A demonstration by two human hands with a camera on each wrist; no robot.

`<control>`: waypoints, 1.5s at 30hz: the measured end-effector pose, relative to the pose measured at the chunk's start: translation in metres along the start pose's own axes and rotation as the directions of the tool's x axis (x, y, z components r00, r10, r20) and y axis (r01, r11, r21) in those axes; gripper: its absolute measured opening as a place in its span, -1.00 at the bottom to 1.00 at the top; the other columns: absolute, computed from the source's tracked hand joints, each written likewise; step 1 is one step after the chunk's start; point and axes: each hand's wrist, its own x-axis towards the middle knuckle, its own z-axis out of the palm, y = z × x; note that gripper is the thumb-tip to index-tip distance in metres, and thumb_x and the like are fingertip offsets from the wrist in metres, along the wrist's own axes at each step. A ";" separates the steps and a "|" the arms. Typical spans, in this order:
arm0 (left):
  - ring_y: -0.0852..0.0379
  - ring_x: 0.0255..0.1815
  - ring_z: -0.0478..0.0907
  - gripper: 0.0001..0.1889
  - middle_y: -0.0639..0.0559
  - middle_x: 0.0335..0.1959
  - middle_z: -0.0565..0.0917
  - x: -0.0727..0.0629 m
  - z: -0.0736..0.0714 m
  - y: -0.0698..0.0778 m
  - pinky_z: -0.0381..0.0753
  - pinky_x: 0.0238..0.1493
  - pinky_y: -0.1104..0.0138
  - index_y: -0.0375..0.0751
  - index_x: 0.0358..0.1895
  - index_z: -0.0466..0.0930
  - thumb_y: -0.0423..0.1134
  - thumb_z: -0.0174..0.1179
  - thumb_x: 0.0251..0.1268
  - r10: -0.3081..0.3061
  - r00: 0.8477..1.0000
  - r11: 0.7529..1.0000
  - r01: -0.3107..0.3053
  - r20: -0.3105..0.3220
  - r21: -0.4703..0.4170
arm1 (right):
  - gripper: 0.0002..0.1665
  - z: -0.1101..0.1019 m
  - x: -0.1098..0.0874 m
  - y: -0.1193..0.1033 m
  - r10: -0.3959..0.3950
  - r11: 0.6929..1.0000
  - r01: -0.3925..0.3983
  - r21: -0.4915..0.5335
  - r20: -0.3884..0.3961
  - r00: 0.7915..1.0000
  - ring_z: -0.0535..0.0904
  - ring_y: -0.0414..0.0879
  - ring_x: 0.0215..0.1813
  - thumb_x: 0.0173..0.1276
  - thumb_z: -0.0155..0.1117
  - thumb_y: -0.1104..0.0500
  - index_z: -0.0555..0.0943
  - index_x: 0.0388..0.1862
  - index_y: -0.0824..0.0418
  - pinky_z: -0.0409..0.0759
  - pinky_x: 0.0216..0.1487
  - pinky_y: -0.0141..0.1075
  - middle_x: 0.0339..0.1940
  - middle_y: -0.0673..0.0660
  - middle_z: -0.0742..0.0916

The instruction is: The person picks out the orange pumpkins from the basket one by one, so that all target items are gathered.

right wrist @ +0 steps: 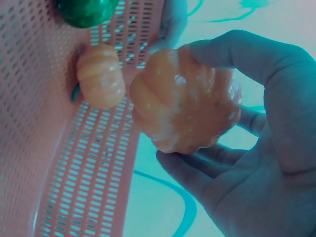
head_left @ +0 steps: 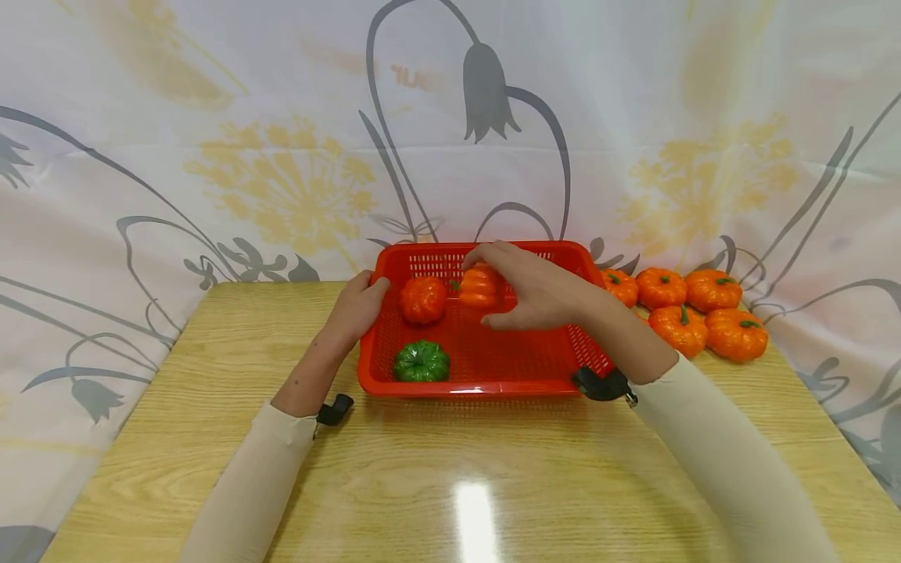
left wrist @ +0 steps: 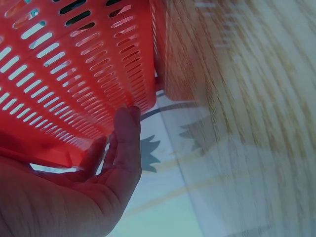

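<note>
A red plastic basket point(head_left: 479, 388) with slotted walls stands on the table. My left hand point(head_left: 359, 305) grips its left rim; the left wrist view shows that hand against the slotted wall point(left wrist: 74, 74). In my right hand point(head_left: 538, 289), thumb and fingers hold a small orange pumpkin point(right wrist: 185, 101) over the basket's back half. Its green stem points left in the head view. Inside the basket, another orange pumpkin point(head_left: 424, 299) lies at the back left, and a green pumpkin point(head_left: 421, 361) is at the front left.
Several orange pumpkins point(head_left: 678, 330) sit in a group on the wooden table point(head_left: 422, 461), right of the basket and partly behind my right forearm. A flower-printed cloth point(head_left: 281, 102) hangs close behind the basket. Black camera mounts point(head_left: 601, 383) are on both wrists.
</note>
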 end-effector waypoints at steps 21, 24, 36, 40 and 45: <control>-0.10 -0.12 0.68 -0.53 -0.27 0.01 0.61 -0.001 0.000 0.002 0.68 -0.23 0.35 -0.38 0.24 0.43 -0.04 -0.17 0.65 -0.004 1.000 1.000 0.004 -0.003 0.009 | -0.18 0.012 -0.076 -0.001 0.069 0.990 -0.027 0.141 -0.301 0.951 0.53 -0.07 0.25 0.20 0.64 0.14 0.43 0.38 0.13 0.49 0.34 -0.11 0.31 0.02 0.57; -0.14 -0.08 0.69 -0.53 -0.28 0.02 0.61 -0.001 0.000 0.001 0.68 -0.22 0.35 -0.39 0.25 0.44 -0.04 -0.17 0.65 -0.002 1.000 1.000 0.002 -0.003 0.007 | -0.17 0.018 -0.087 -0.001 0.082 0.987 -0.030 0.158 -0.339 0.937 0.52 -0.08 0.24 0.17 0.64 0.19 0.40 0.36 0.14 0.49 0.30 -0.27 0.28 0.04 0.56; -0.07 -0.14 0.67 -0.54 -0.25 -0.02 0.60 -0.001 -0.001 0.001 0.69 -0.22 0.34 -0.37 0.22 0.44 -0.04 -0.17 0.64 -0.008 1.000 1.000 0.008 0.002 0.003 | 0.01 0.030 -0.118 0.003 0.126 0.988 -0.085 0.125 -0.368 0.921 0.38 0.04 0.39 0.11 0.65 0.22 0.40 0.54 0.07 0.46 0.34 0.19 0.37 0.10 0.43; -0.06 -0.16 0.66 -0.55 -0.24 -0.04 0.59 0.000 0.000 0.001 0.68 -0.24 0.36 -0.37 0.20 0.44 -0.04 -0.16 0.64 -0.004 1.000 1.000 0.004 0.000 0.002 | -0.06 0.031 -0.128 0.002 0.151 0.987 -0.114 0.117 -0.380 0.913 0.38 0.11 0.37 0.12 0.66 0.20 0.47 0.49 0.08 0.48 0.29 0.26 0.35 0.13 0.42; -0.07 -0.16 0.66 -0.56 -0.24 -0.05 0.59 0.000 0.000 0.001 0.68 -0.25 0.35 -0.36 0.19 0.44 -0.04 -0.16 0.64 0.000 1.000 1.000 0.000 0.000 -0.003 | -0.07 0.031 -0.141 0.004 0.153 0.988 -0.125 0.095 -0.407 0.900 0.38 -0.01 0.36 0.07 0.69 0.25 0.50 0.45 0.09 0.43 0.34 -0.06 0.34 0.07 0.45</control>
